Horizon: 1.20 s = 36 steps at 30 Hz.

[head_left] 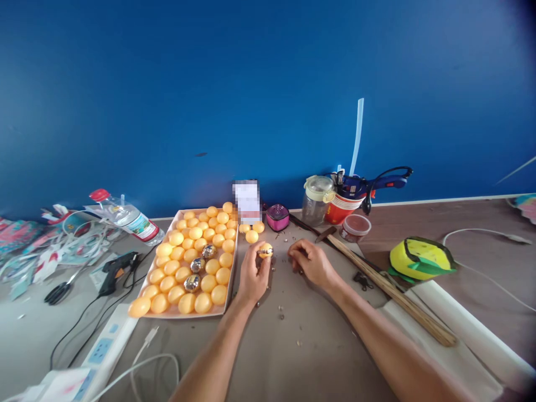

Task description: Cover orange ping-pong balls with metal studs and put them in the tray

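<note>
My left hand (254,273) grips an orange ping-pong ball (266,253) with a band of shiny silver bits across it, held between thumb and fingers above the table. My right hand (312,262) hovers just to the right, fingers curled together; whatever they may hold is too small or hidden to make out. Left of my hands, a shallow white tray (231,279) carries several orange balls (203,302) and three silver-covered balls (192,283). Three more orange balls (252,237) sit beyond my left hand. Tiny silver pieces (281,316) lie scattered on the table between my forearms.
At the back stand a purple box (277,218), a glass jar (315,204) and a red cup (341,211) of tools. A hammer (389,287) lies right, near a yellow-green pouch (421,258). Leftward are a bottle (134,220), glue gun (115,273) and power strip (103,349).
</note>
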Motion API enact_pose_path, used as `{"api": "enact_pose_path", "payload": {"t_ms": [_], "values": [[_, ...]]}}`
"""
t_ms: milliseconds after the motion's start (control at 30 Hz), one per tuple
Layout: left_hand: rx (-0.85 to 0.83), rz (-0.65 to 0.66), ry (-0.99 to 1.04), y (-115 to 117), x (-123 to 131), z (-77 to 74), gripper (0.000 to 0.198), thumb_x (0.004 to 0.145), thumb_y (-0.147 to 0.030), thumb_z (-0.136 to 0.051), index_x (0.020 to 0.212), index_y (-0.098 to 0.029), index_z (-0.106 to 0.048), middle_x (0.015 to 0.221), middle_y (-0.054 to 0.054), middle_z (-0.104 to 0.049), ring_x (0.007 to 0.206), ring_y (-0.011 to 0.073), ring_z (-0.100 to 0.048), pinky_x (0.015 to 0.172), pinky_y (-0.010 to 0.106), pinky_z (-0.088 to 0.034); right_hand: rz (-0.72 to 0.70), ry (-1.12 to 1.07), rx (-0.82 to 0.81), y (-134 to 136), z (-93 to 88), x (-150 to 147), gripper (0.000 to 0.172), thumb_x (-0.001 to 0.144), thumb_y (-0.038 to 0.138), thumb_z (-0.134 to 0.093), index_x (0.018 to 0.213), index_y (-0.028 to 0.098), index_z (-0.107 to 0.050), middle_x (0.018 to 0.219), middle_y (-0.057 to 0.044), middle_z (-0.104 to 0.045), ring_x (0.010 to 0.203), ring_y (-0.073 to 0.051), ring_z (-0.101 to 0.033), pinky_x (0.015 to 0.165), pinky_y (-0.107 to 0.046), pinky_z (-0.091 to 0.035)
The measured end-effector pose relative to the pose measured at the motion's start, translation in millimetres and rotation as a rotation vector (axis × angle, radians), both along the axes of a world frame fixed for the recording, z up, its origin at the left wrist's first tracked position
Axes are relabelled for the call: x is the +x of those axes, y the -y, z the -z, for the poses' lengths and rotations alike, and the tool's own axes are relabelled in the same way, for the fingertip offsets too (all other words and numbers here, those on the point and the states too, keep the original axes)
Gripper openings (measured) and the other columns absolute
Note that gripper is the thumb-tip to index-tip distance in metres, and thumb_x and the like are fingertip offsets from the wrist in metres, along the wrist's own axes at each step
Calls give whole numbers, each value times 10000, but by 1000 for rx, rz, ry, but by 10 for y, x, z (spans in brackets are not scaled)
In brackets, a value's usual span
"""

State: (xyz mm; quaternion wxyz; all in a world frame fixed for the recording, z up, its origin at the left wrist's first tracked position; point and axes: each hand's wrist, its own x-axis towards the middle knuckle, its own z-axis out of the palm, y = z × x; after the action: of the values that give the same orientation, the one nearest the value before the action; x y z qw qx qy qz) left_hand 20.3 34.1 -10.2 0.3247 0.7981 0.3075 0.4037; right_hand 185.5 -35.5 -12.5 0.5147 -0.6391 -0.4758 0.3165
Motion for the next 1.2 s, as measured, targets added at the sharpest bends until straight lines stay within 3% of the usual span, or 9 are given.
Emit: {"api": "enact_pose_path", "payload": {"t_ms": [133, 367, 633, 833, 1200], "values": [[-38, 7, 26, 11, 1, -17, 283, 836, -206, -481, 1117, -185, -466, 1068, 91, -565, 955, 176, -562, 840, 313, -471, 53, -73, 28, -19, 25, -25, 91, 795, 289, -477, 769, 202, -482, 502, 59, -475, 418, -103, -446, 434, -218, -353], [-7, 40, 38, 14, -8, -29, 215, 829, -197, -476, 1043, -181, -483, 1003, 76, -563, 919, 167, -553, 830, 308, -460, -7, 41, 43, -37, 75, -35, 102, 787, 282, -482, 769, 189, -518, 594, 24, -527, 533, -120, -487, 519, -233, -375], [56, 31, 39, 0, -2, -10, 158, 847, -201, -456, 1001, -189, -486, 990, 71, -564, 900, 154, -552, 806, 291, -464, 57, 104, 32, -16, -30, -54, 119, 784, 283, -489, 757, 182, -547, 647, 5, -562, 588, -129, -493, 562, -234, -379], [79, 44, 31, 1, 4, -26, 117, 853, -204, -445, 957, -189, -497, 978, 76, -567, 916, 162, -552, 797, 298, -469, 7, 91, 51, -24, -14, -66, 146, 796, 289, -483, 751, 180, -570, 653, -3, -575, 618, -137, -508, 598, -237, -398], [-48, 29, 0, -9, 4, 16, 272, 819, -235, -531, 1084, -192, -486, 1027, 81, -569, 915, 172, -570, 798, 301, -481, -18, 77, 65, -49, 17, -72, 177, 786, 297, -497, 721, 173, -606, 691, -12, -603, 657, -140, -538, 632, -242, -407]]}}
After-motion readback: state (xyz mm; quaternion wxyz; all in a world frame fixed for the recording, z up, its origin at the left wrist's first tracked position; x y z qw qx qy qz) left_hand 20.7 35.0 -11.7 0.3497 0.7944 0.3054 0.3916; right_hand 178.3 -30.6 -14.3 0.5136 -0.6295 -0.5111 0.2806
